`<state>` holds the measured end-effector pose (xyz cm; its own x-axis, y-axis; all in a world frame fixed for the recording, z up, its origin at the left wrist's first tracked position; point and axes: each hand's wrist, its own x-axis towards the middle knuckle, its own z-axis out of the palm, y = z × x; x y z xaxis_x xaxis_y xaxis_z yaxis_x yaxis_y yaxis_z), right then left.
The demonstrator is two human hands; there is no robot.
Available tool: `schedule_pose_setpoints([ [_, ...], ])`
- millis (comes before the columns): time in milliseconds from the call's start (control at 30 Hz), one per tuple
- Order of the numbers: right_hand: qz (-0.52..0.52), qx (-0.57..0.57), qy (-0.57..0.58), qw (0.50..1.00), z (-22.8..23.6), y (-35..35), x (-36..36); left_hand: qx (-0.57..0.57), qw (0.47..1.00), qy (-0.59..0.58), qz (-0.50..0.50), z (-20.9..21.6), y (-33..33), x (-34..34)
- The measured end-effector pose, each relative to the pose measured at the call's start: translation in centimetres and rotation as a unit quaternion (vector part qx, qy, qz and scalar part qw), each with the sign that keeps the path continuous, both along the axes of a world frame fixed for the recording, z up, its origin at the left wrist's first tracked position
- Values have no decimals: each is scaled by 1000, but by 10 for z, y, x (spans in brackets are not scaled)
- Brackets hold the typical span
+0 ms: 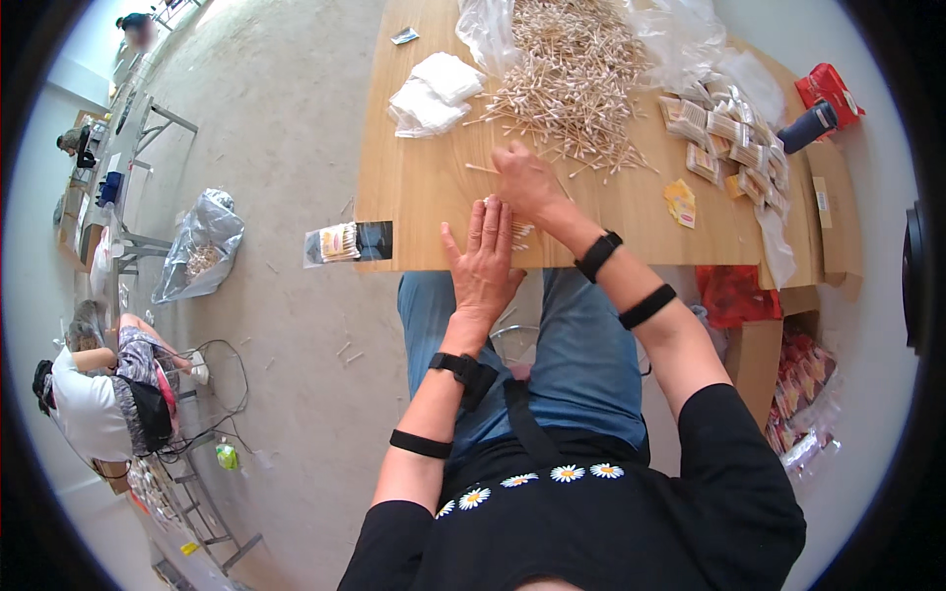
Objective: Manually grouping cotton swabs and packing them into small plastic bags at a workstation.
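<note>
My left hand lies at the table's near edge, its fingers stretched out flat and the thumb spread away. Just beyond its fingertips, my right hand is closed, and a single cotton swab sticks out leftward at its fingers. A few white-tipped swabs show between the hands, partly covered by them. Farther off, a big loose heap of cotton swabs spreads over the wooden table.
Packed swab bundles pile up at the right, near a yellow card and a dark bottle. Clear plastic bags lie at the left. A filled swab packet overhangs the left edge. Another person sits far left.
</note>
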<state>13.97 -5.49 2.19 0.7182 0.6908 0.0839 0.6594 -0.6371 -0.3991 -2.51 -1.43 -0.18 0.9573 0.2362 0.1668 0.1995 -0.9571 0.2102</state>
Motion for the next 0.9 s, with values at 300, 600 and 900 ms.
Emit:
schedule_pose_setpoints([
  [300, 35, 72, -29, 996, -7, -54, -31, 24, 1000, 0, -4, 3, -1, 0],
  [600, -22, 72, -38, 996, -8, -70, -32, 9, 999, 42, -19, 7, 1, 2],
  [900, -33, 77, -52, 995, -7, -96, 12, 11, 999, 41, -24, 7, 1, 4],
])
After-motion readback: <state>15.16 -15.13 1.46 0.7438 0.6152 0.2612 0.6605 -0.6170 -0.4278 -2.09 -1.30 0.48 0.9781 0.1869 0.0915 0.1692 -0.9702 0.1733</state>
